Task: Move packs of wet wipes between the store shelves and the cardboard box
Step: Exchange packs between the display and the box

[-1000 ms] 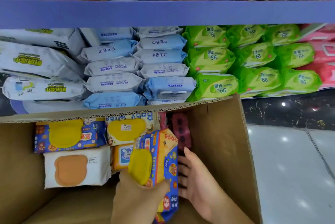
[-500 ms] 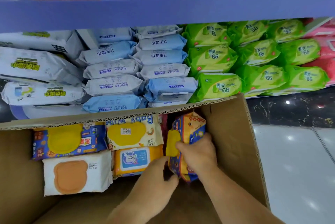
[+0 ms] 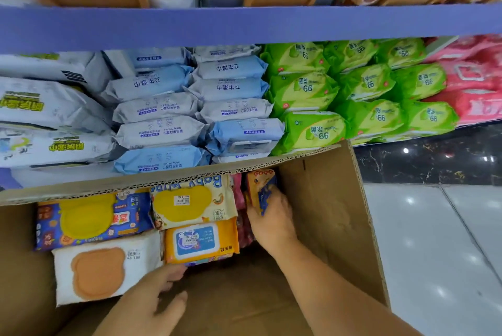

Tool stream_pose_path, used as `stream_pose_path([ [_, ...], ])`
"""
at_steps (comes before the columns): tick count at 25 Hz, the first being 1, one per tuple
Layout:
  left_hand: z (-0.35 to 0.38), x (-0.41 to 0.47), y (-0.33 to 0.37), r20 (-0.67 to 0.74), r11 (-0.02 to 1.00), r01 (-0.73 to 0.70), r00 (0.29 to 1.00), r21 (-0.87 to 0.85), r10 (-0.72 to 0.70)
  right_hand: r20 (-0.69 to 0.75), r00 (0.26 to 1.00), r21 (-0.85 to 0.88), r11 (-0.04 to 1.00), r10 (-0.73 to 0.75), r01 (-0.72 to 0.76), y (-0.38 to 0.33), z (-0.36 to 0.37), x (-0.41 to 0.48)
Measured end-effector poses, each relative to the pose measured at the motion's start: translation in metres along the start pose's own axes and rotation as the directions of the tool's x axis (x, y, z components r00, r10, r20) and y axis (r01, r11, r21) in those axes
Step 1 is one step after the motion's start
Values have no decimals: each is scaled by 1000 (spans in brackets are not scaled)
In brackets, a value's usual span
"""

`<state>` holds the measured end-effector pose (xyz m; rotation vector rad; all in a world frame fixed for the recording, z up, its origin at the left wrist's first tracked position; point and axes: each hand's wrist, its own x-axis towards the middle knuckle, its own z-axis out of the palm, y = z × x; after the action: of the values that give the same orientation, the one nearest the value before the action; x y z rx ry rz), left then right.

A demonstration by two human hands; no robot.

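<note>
An open cardboard box (image 3: 334, 208) stands in front of the shelves. My right hand (image 3: 271, 216) grips a blue and orange wipes pack (image 3: 259, 186) standing on edge at the box's far wall, beside red packs (image 3: 239, 194). My left hand (image 3: 154, 300) hangs inside the box with loose fingers, its fingertips near the white pack with an orange lid (image 3: 106, 270) and the orange pack (image 3: 201, 240). A blue pack with a yellow lid (image 3: 89, 216) and a cream "Baby Wipes" pack (image 3: 190, 199) lie at the back.
The shelf behind holds stacks of blue-grey packs (image 3: 163, 107), green packs (image 3: 339, 94), pink packs (image 3: 475, 85) and large white packs (image 3: 49, 118). A purple shelf edge (image 3: 244, 23) runs above. Glossy white floor (image 3: 434, 254) lies to the right of the box.
My right hand has pushed the blue and orange pack farther down against the box's far wall. My left hand has let go and moved left toward the white pack.
</note>
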<state>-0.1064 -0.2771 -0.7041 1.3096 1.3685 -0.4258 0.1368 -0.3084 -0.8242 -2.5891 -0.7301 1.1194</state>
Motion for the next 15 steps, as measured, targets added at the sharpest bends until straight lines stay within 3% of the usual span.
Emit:
stream_pose_path([
  [4,-13,-34,29,-35,998,55,998,33,-54,182,981,164,982,66,-97,-8,-49,-65],
  [7,-31,-78,64,-106,999,10,994,-51,-16,243,966,283,946,88,-157,-34,-97,-121],
  [15,-63,-227,188,-63,979,-193,980,-69,188,103,992,495,862,67,-110,-104,-263,-291],
])
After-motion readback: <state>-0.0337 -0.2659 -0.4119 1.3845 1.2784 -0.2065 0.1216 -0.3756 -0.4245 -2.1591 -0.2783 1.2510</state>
